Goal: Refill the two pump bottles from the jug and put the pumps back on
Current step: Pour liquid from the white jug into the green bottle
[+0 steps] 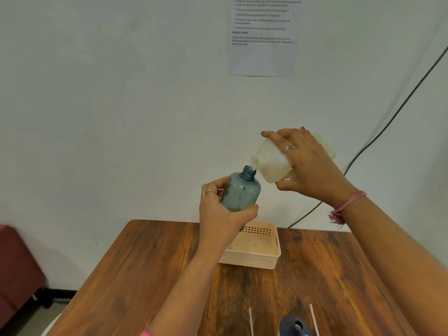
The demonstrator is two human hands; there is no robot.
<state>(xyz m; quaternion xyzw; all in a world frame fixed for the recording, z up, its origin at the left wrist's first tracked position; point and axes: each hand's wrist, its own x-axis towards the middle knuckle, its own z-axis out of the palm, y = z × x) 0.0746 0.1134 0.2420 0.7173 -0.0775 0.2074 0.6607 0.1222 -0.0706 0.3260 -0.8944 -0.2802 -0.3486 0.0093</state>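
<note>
While tipped w/ long axis near level in right hand (312, 163), fingers wrapped round it, white plastic jug (274, 161) mouth just above-right of open neck of blue translucent bottle (240, 190), gripped upright in left hand (223, 209).

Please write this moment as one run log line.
left hand: holds blue translucent plastic bottle, pump off | right hand: tilts white plastic jug at bottle mouth | beige plastic basket: on table
</note>
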